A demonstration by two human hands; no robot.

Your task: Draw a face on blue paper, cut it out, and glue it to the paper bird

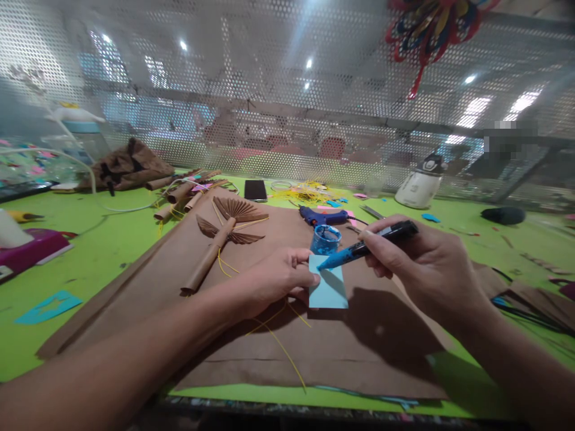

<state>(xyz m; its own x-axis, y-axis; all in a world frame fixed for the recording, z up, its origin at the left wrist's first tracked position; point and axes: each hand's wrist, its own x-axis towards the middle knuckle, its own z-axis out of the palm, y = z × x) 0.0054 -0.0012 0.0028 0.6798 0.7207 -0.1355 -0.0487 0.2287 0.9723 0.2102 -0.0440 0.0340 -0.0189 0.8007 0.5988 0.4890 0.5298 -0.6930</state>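
My left hand [283, 272] pinches the left edge of a light blue paper piece [330, 293] above brown paper [251, 353]. Closed around a black marker [386, 236] is my right hand [426, 263]. Blue smears coat the marker's front end, and its tip touches the paper's upper part near a blue mark. Just behind the paper stands a small blue-smeared jar [326, 238]. A dark blue glue gun [326, 216] lies beyond the jar. To the left rests a brown paper roll [209, 257] with pleated paper fans [240, 209] and yellow strings at its end.
A phone [256, 190], yellow paper shreds [309, 193] and a white bottle [418, 184] lie or stand toward the back. More brown rolls [177, 191] are piled at back left. A purple-and-white object [38, 246] is at far left. A perforated screen [278, 120] borders the green table [112, 239].
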